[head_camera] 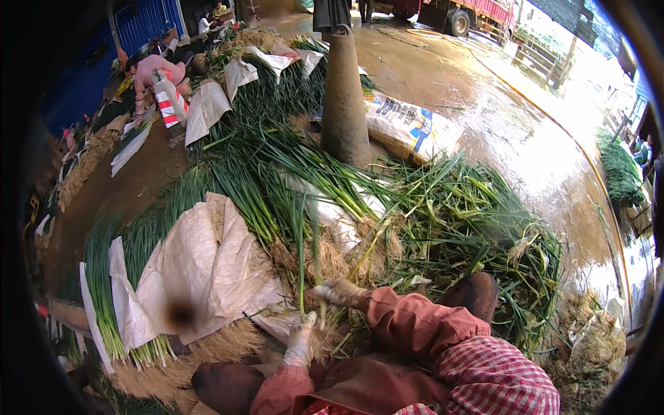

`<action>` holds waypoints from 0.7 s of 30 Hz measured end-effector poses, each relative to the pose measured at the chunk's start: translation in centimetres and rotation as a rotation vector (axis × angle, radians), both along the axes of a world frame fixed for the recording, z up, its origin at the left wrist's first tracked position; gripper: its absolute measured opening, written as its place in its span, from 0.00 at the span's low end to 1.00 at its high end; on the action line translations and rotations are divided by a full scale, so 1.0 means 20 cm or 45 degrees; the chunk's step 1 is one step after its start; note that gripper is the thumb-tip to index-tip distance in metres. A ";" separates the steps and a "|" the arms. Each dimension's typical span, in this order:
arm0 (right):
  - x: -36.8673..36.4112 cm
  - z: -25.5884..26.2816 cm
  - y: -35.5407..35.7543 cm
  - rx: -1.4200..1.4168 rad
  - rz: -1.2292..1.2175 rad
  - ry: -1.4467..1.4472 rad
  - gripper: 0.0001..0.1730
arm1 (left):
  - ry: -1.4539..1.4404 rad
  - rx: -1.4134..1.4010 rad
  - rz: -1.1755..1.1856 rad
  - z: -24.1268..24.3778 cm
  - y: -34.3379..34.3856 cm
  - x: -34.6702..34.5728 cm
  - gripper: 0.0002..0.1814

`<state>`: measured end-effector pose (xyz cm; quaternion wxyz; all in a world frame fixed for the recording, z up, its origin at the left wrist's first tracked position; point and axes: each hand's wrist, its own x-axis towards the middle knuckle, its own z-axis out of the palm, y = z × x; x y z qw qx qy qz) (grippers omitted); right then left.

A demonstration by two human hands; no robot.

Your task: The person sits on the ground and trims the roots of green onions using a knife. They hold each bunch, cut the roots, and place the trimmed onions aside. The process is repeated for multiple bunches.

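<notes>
My gloved left hand (301, 340) grips the lower part of an upright green onion (301, 254), whose leaves point away from me. Close beside it, my gloved right hand (340, 293) has its fingers curled around a pale stem or leaf strip that hangs down towards the roots. Blur hides its exact grip. Just beyond both hands lie loose green onions (342, 192) with tan, stringy roots (332, 257). To the left, a pale woven sheet (202, 264) covers part of a row of green onions (104, 295), their roots facing me.
A heap of green leaf trimmings (467, 223) spreads at the right. Ahead stands a concrete post (345, 104), with a filled printed sack (410, 124) behind it. A person (155, 72) bends over at upper left. A yellow hose (550, 114) crosses the wet floor. A red truck (461, 15) is farther back.
</notes>
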<state>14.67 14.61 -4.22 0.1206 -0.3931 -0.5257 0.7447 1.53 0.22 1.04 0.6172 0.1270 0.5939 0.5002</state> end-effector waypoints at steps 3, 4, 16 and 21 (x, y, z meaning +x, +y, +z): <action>-0.03 0.11 0.15 0.491 0.256 -0.078 0.19 | -0.358 -0.257 -0.169 0.02 0.06 0.03 0.10; -0.03 0.13 0.24 0.878 0.148 -0.434 0.18 | -0.441 -0.312 -0.087 0.01 0.08 0.02 0.09; 0.31 -0.18 0.95 0.612 -0.288 -1.193 0.17 | 0.065 -0.357 0.074 -0.03 0.18 -0.13 0.18; -0.07 0.13 0.41 -0.766 -0.781 0.222 0.17 | -0.030 -0.059 0.318 -0.11 0.25 -0.17 0.17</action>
